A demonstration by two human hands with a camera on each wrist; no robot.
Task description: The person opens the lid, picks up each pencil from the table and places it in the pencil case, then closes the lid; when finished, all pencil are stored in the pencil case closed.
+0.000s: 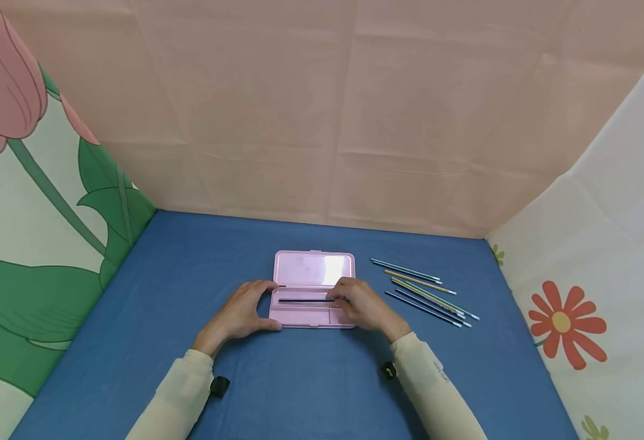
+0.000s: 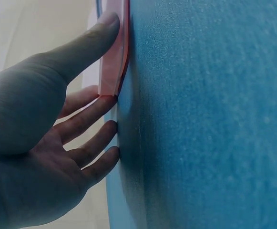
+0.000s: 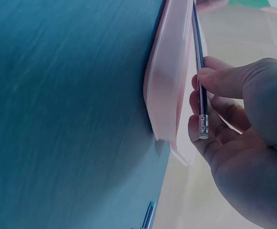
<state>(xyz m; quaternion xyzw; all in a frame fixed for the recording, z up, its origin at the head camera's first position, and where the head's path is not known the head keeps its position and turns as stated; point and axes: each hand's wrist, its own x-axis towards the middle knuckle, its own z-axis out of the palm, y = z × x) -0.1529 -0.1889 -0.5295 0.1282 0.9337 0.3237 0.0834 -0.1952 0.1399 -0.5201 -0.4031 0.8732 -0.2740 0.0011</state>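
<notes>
A pink pencil case (image 1: pixel 300 316) lies on the table with its lid (image 1: pixel 305 269) folded back. My right hand (image 1: pixel 359 304) pinches a dark pencil (image 1: pixel 302 300) between thumb and fingers, over the case's rear compartment. In the right wrist view that pencil's (image 3: pixel 201 95) metal ferrule and white eraser point down past the fingers. My left hand (image 1: pixel 241 311) holds the left end of the case, thumb at the front corner and fingers at the rear one. The left wrist view shows the thumb along the side of the case (image 2: pixel 113 71), with the lower fingers reaching the cloth.
Several loose pencils (image 1: pixel 426 293), blue, yellow and green, are spread right of the case. Blue cloth (image 1: pixel 289 379) covers the table. A beige backdrop (image 1: pixel 322 122) rises behind, and printed fabric panels stand on the left (image 1: pixel 36 293) and right (image 1: pixel 602 244).
</notes>
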